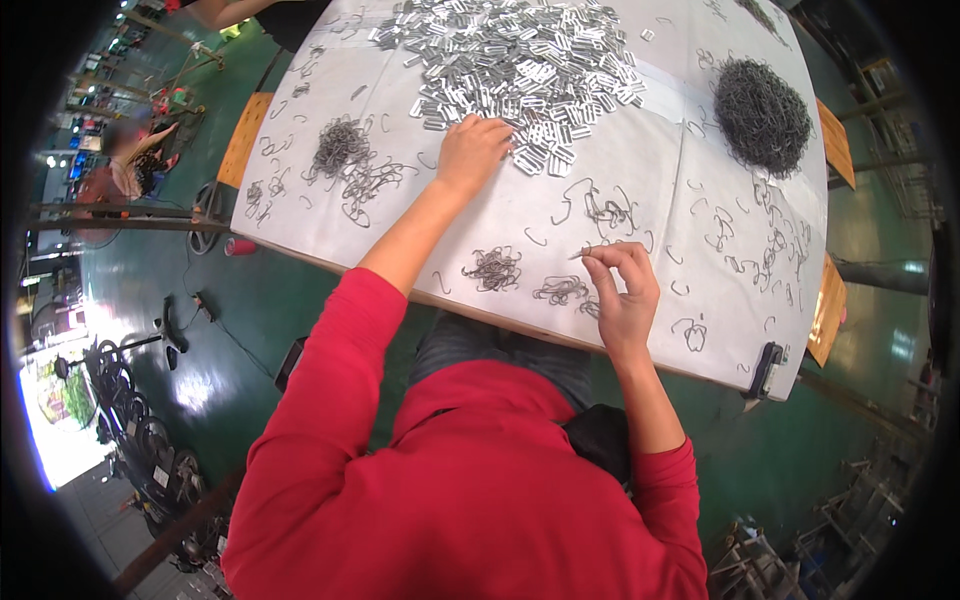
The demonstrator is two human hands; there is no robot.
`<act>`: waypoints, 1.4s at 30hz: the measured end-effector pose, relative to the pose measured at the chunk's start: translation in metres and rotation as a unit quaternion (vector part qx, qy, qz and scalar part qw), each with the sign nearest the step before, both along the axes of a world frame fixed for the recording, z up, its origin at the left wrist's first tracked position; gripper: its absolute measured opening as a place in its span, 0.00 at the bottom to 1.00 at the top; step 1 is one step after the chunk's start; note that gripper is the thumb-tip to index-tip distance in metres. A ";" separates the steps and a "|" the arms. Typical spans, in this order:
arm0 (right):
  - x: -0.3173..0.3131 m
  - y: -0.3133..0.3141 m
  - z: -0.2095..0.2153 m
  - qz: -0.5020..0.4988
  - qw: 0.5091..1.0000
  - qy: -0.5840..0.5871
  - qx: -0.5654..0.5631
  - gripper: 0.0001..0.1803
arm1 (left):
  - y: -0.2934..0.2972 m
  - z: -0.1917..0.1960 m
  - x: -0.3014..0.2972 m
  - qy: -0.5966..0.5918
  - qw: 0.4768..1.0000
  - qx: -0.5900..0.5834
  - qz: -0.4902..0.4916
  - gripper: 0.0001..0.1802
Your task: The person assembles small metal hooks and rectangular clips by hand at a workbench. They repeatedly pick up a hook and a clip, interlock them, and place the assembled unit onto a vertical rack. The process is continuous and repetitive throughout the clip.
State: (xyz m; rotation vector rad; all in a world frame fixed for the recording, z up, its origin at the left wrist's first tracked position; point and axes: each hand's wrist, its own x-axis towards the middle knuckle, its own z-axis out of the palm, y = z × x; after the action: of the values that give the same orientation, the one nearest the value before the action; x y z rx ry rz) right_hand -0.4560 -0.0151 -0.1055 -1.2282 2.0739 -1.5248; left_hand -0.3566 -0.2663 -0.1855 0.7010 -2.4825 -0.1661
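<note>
My left hand (473,152) lies at the near edge of a heap of flat, slotted metal buckles (530,65). Its fingers are curled and close together, and whatever they hold is hidden. Nearer the front edge, my right hand (627,290) is closed in a pinch. Between thumb and forefinger a small metal piece (576,255) sticks out to the left, too small to tell its exact kind. Below and left of that hand are small clusters of bent wire hooks (493,268). More loose hooks (606,207) lie just beyond it.
The pale-covered table (440,225) carries a large dark mound of wire hooks (762,118) at far right and a smaller pile (340,148) at left. A dark clip-like object (767,370) sits at the front right corner. Wooden stools (826,310) stand beside the table; other people are at far left.
</note>
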 end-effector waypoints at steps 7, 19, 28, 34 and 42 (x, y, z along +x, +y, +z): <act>0.010 -0.016 -0.003 0.017 1.000 0.011 0.022 0.04 | 0.035 0.051 0.012 0.128 0.916 0.377 0.058 0.09; 0.027 -0.061 0.000 0.043 0.998 0.047 0.000 0.03 | 0.093 0.109 0.042 0.216 0.802 0.556 -0.001 0.10; 0.021 -0.067 -0.009 0.068 0.997 0.020 0.044 0.04 | 0.099 0.107 0.035 0.220 0.825 0.520 0.027 0.12; -0.036 -0.053 -0.030 0.007 0.989 0.044 0.142 0.07 | 0.083 0.093 0.039 0.255 0.860 0.439 0.062 0.10; -0.126 -0.023 -0.039 -0.053 0.930 0.073 0.356 0.08 | 0.068 0.095 0.058 0.245 0.873 0.407 0.113 0.10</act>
State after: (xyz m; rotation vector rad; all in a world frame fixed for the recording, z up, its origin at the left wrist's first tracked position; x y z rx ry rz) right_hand -0.5822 -0.0380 -0.1444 -0.9620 2.4833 -0.5916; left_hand -0.2986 -0.1982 -0.0902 1.1014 -1.7579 -1.1899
